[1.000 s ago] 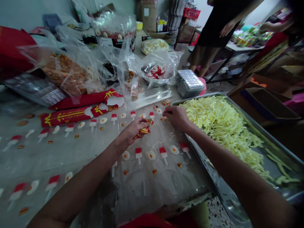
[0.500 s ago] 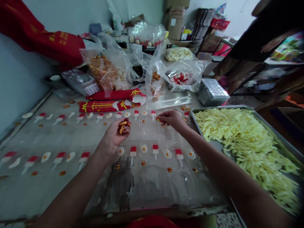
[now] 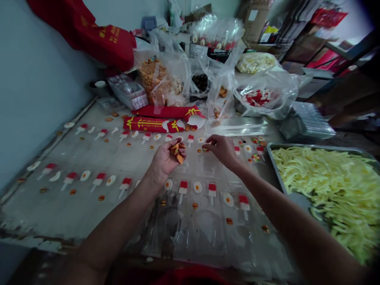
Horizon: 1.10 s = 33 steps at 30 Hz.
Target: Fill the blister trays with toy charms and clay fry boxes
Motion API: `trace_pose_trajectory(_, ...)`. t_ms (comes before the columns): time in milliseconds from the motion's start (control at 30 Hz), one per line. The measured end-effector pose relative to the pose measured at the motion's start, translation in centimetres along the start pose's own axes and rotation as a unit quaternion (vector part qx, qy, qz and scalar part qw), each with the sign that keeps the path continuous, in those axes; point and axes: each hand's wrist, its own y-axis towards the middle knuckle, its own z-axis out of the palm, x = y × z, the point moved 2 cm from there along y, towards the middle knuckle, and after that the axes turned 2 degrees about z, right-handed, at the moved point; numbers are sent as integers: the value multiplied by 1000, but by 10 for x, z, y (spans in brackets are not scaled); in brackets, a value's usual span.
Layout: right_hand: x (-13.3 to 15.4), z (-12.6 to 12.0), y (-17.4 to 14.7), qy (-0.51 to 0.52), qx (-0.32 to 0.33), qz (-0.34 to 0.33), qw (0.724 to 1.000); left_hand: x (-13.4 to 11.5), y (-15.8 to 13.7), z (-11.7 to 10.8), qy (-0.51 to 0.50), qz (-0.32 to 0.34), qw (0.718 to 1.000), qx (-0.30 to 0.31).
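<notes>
My left hand [image 3: 165, 159] cups small orange pieces [image 3: 178, 153]; my right hand [image 3: 221, 147], fingertips narrowed, is low over the worktop [image 3: 29, 221] beside an egg-shaped piece [image 3: 201, 140], its grip I cannot tell

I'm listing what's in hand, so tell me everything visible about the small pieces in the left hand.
The small pieces form a loose, overlapping bunch, mostly orange to brown with some darker and reddish patches. They look thin, perhaps plastic or rubbery. They lie at mixed angles against the partly curled left hand, held above the table, with one plain orange piece jutting out at the lower end. Their count can't be told.
</notes>
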Motion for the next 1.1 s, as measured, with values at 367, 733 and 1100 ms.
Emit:
trace_pose_trajectory(367, 60, 8, -64, 246, 17, -62, 967, 21, -18, 6, -6, -33, 999, 5)
trace_pose_trajectory(733, 61, 25, -69, 172, 9, -99, 980, 29, -26, 6, -11, -51, 998, 33)
trace_pose_trajectory(1100, 25, 21, 1, 383, 109, 161, 903, -72, -51, -32, 28, 94, 988, -120)
